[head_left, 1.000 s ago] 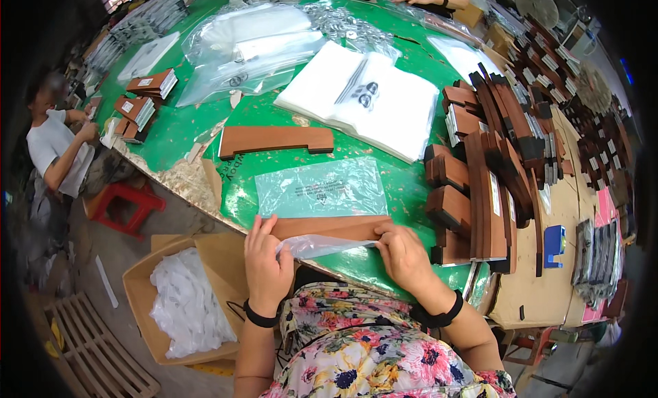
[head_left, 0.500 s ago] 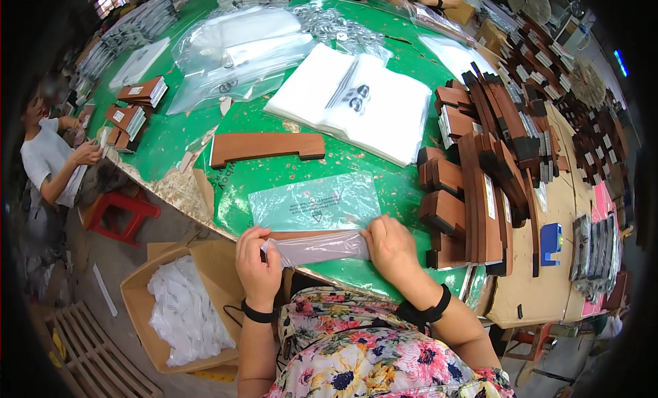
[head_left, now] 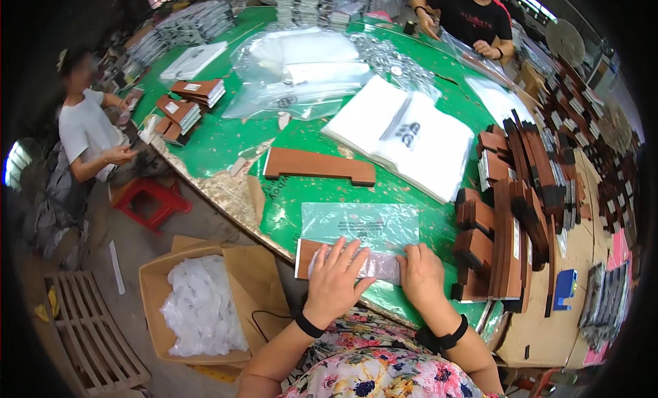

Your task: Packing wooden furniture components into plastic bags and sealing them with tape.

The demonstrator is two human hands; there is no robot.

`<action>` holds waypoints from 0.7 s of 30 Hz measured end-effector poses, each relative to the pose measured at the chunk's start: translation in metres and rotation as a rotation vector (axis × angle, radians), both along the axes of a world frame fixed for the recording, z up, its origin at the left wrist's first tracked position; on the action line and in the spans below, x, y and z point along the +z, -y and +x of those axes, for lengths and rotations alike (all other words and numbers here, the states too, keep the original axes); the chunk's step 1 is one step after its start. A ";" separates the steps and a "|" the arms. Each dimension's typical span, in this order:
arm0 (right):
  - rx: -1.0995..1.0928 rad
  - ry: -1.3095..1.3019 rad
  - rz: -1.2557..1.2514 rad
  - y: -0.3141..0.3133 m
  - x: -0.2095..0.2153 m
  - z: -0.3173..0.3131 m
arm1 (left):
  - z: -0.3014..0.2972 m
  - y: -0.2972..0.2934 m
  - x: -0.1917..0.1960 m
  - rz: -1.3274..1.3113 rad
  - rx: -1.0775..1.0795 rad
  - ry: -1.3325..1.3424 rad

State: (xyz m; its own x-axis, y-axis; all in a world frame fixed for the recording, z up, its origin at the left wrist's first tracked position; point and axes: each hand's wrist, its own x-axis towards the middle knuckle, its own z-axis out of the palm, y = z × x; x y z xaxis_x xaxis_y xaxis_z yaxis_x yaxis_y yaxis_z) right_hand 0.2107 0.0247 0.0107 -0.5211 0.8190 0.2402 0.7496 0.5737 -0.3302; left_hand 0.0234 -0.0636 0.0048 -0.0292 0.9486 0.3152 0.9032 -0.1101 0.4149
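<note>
A clear printed plastic bag (head_left: pixel 322 218) lies on the green table before me. A brown wooden piece (head_left: pixel 306 253) sticks out at the bag's left, its pale-edged end bare; the rest lies under the plastic and my hands. My left hand (head_left: pixel 336 278) is open, fingers spread flat over the wood and the folded plastic. At the bag's right edge my right hand (head_left: pixel 423 273) holds the plastic, thumb toward the left. Beyond the bag rests another brown wooden piece (head_left: pixel 315 166) with a dark foot at its right end.
Brown wooden pieces (head_left: pixel 506 240) are stacked to the right, beside a blue tape dispenser (head_left: pixel 565 288). Further back lie white plastic bags (head_left: pixel 370 117) and clear bags (head_left: pixel 301 62). A carton (head_left: pixel 154 295) of crumpled plastic stands at lower left, near a red stool (head_left: pixel 152 203). Two people work nearby.
My left hand has gone from pinching the bag's left edge to lying flat over it. The wooden piece's end now shows at the left. The whole view has shifted.
</note>
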 end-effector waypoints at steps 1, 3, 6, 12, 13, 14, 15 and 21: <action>-0.004 0.028 0.028 0.001 0.001 0.000 | -0.002 0.000 0.001 -0.010 -0.003 0.007; 0.007 0.051 0.064 -0.001 0.010 -0.005 | -0.002 0.000 0.000 0.009 0.009 0.006; 0.067 0.081 0.098 0.000 0.044 -0.016 | -0.003 0.000 -0.004 0.030 0.016 0.013; 0.360 -0.067 0.172 -0.038 0.078 -0.111 | -0.005 -0.003 -0.008 0.014 0.052 0.011; 0.369 -0.077 0.156 -0.053 0.067 -0.129 | -0.004 -0.004 -0.007 0.023 0.044 0.014; 0.371 -0.074 0.166 -0.073 0.047 -0.142 | -0.003 -0.006 -0.006 0.033 0.046 0.016; 0.303 -0.043 0.247 -0.097 0.022 -0.151 | -0.001 -0.008 -0.005 0.061 0.017 0.026; 0.167 0.131 0.139 -0.139 0.002 -0.170 | -0.006 0.000 -0.006 0.102 0.028 0.075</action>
